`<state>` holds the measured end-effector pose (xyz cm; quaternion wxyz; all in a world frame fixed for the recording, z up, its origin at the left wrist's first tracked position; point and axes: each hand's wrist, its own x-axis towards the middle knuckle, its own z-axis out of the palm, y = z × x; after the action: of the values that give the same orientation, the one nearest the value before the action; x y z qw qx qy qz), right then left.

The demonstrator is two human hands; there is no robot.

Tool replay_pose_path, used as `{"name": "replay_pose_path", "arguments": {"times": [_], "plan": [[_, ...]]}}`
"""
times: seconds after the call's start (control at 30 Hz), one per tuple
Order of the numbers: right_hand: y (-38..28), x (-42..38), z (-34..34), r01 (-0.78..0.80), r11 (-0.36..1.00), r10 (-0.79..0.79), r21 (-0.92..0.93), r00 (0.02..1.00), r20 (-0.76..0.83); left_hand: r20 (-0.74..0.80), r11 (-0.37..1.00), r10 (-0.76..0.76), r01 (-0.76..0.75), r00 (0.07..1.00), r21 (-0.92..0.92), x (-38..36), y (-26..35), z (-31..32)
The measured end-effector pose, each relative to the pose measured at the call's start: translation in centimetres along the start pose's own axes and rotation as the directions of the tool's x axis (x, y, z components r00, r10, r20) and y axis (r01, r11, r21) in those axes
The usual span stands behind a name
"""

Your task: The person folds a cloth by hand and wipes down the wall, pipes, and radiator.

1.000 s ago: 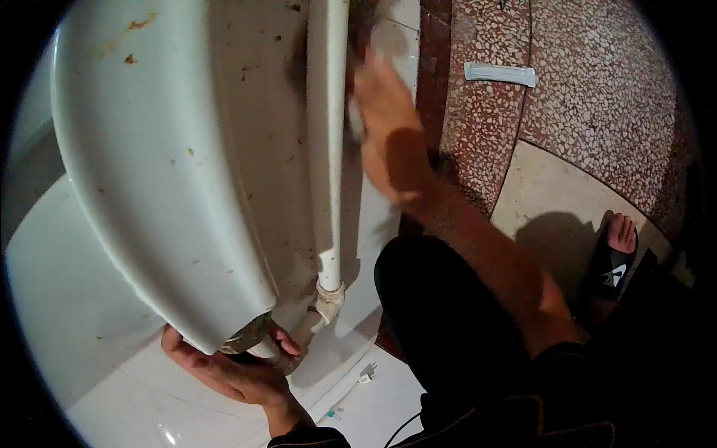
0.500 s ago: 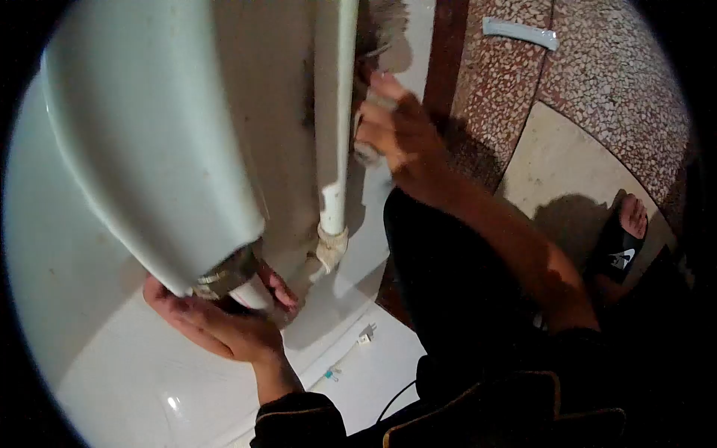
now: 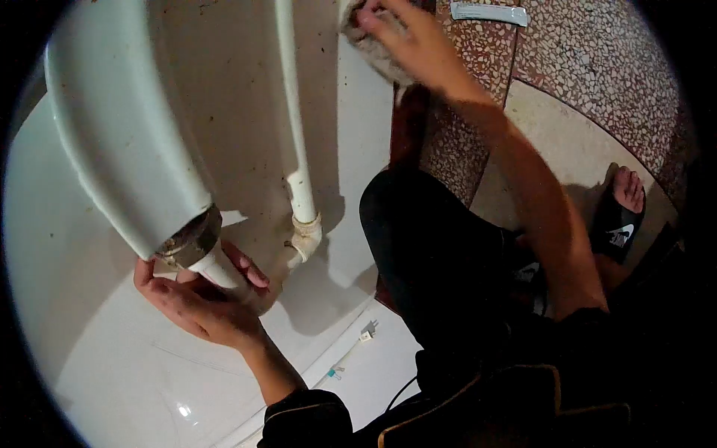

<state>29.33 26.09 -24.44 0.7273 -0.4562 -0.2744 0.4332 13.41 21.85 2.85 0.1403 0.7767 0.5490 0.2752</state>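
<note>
My left hand [image 3: 205, 302] cups a white drain pipe [image 3: 222, 272] from below, its fingers curled round both sides. This pipe comes out of a dark, dirty metal collar [image 3: 196, 240] at the end of a large white ceramic basin [image 3: 123, 127]. At the top, my right hand [image 3: 418, 45] grips a bunched, greyish rag [image 3: 377, 52] near the edge of the white wall surface. Between the hands runs a thin white pipe [image 3: 297, 134], which ends in a stained elbow fitting [image 3: 305, 237]. Part of the rag is hidden by my fingers.
A white plug [image 3: 365, 336] and a teal clip [image 3: 334, 372] are near the bottom of the white surface. A pale wrapped strip [image 3: 489, 13] lies on the speckled floor [image 3: 575, 45]. My sandalled foot [image 3: 626, 201] rests on a beige slab [image 3: 545, 134]. My knee [image 3: 403, 216] is close by.
My right hand has moved up and away from the thin pipe, carrying the rag. The view has shifted, and my left hand stays round the drain pipe.
</note>
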Motion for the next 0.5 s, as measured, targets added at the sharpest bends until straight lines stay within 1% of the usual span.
{"name": "replay_pose_path", "arguments": {"times": [0.03, 0.07, 0.13, 0.17, 0.2, 0.27, 0.33, 0.37, 0.4, 0.43, 0.5], "plan": [[-0.9, -0.7, 1.1, -0.042, 0.994, 0.039, -0.103, 0.999, -0.03, -0.043, 1.0, -0.026, 0.026, 0.999, 0.011, -0.1, 0.1, 0.1], [-1.7, -2.1, 2.7, -0.123, 0.985, 0.131, -0.123, 0.99, 0.055, -0.041, 1.0, -0.026, 0.026, 0.999, 0.008, -0.1, 0.2, -0.1], [-1.5, -4.5, 5.2, -0.199, 0.967, 0.22, -0.158, 0.967, 0.128, -0.078, 0.998, -0.064, 0.063, 0.995, -0.017, -0.1, 0.3, 0.0], [-1.0, -5.6, 6.1, 0.029, 0.995, -0.024, -0.091, 0.998, 0.062, -0.096, 0.997, -0.078, 0.076, 0.992, -0.021, 0.0, 0.4, 0.1], [-0.7, -5.8, 6.6, 0.265, 0.963, -0.266, -0.04, 0.964, -0.011, -0.114, 0.996, -0.091, 0.089, 0.989, -0.026, 0.1, 0.4, 0.3], [-1.4, -2.3, 5.7, 0.089, 0.986, -0.099, -0.137, 0.993, -0.068, -0.182, 0.995, -0.094, 0.099, 0.979, 0.018, -0.1, 0.5, 0.3], [-2.3, 0.8, 4.4, 0.097, 0.991, -0.111, -0.087, 0.978, -0.175, -0.136, 0.988, -0.137, 0.146, 0.981, 0.056, -0.2, 1.2, 0.5], [-2.6, 1.6, 4.0, 0.113, 0.991, -0.128, -0.074, 0.964, -0.235, -0.163, 0.988, -0.148, 0.155, 0.975, 0.026, -0.1, 1.4, 0.6], [-2.4, 0.4, 4.7, 0.122, 0.988, -0.141, -0.091, 0.961, -0.24, -0.181, 0.987, -0.159, 0.16, 0.971, -0.008, -0.1, 1.3, 0.7], [-1.7, -2.3, 6.4, 0.299, 0.936, -0.338, -0.188, 0.911, -0.237, -0.198, 0.985, -0.17, 0.165, 0.965, -0.042, -0.1, 1.1, 0.7], [-2.4, -4.4, 6.3, 0.288, 0.957, -0.291, -0.045, 0.953, -0.079, -0.199, 0.993, -0.121, 0.12, 0.972, -0.019, -0.5, 0.3, 0.1]]}}
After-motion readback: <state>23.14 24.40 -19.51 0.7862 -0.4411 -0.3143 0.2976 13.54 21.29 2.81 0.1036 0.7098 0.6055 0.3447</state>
